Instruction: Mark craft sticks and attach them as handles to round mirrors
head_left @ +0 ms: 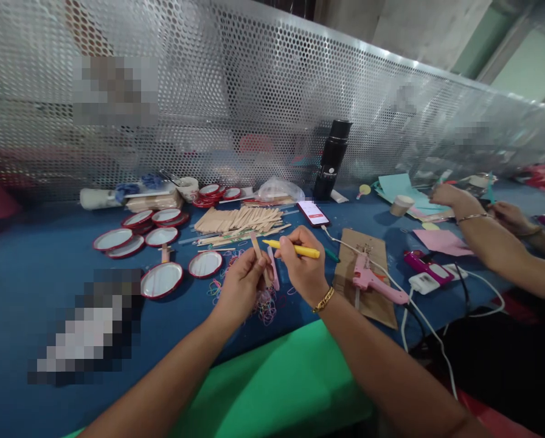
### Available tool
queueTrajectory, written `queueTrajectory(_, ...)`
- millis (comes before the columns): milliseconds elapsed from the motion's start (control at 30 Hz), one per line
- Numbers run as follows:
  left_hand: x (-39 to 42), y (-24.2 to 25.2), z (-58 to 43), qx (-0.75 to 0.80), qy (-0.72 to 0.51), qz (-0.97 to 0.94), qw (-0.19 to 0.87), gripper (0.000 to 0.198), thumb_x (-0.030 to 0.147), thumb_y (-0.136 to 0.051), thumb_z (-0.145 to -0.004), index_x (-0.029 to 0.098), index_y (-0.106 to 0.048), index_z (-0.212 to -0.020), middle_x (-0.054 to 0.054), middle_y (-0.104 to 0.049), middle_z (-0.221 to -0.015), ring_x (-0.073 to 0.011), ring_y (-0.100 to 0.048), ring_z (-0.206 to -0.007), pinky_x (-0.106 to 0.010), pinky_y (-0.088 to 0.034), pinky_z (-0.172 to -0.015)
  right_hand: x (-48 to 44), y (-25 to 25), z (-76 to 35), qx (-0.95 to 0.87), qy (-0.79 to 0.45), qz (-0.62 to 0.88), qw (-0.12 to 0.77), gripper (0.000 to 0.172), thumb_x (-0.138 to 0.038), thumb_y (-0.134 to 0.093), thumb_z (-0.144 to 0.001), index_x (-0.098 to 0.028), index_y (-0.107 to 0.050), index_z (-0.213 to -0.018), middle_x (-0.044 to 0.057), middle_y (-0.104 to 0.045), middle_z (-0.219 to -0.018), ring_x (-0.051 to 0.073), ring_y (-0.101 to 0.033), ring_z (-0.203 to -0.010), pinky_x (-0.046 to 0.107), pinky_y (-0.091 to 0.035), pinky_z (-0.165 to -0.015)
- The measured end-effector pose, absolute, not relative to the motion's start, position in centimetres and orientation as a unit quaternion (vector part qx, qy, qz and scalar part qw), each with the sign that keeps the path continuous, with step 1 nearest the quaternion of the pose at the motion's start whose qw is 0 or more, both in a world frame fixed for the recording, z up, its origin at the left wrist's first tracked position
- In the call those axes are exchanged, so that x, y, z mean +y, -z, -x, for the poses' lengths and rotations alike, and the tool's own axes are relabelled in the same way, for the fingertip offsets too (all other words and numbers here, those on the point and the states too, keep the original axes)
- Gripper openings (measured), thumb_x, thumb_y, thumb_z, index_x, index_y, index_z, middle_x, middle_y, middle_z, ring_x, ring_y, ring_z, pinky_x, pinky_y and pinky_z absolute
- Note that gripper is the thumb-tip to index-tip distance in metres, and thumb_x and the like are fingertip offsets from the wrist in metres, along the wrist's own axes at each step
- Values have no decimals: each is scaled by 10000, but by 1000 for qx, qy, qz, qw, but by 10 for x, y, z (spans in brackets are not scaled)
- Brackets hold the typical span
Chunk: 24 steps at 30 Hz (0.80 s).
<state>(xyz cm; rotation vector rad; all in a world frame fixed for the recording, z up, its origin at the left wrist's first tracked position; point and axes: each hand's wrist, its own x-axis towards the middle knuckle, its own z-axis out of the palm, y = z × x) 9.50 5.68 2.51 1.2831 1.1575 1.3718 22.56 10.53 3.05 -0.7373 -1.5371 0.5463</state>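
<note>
My left hand [245, 280] is closed around a flat wooden craft stick [256, 246], held upright over the blue table. In my right hand [303, 261] is a yellow marker [302, 250], gripped like a pen, its tip pointing left near the stick's upper part. Whether the tip touches the stick I cannot tell. Under and around my hands lies a tangle of coloured rubber bands [267, 307]. A pale pink stick [274, 271] shows between my hands, partly hidden by fingers. Behind them lies a pile of wooden craft sticks [240, 219].
Red-rimmed round lids [162, 280] lie at the left. A black bottle [331, 161] and a lit phone [313, 213] stand and lie at the back. A pink glue gun [377, 280] rests on cardboard [345, 243] at right, its cord trailing. Another person's arm [496, 237] reaches in beyond.
</note>
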Motion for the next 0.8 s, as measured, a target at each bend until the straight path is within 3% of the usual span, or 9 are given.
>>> queueTrajectory(800,57,-23,-97,482,-553,-518,440,388,544,-656,-858,211,-529,-705,53,-509,-563,-103,-387,-481,-246,-285,-476,103,-29,-223,-704,-214,319,598,244,-271,-572,-939,-235,-510,-706,-33,-604,-655,130,-569,-601,269,-446,-614)
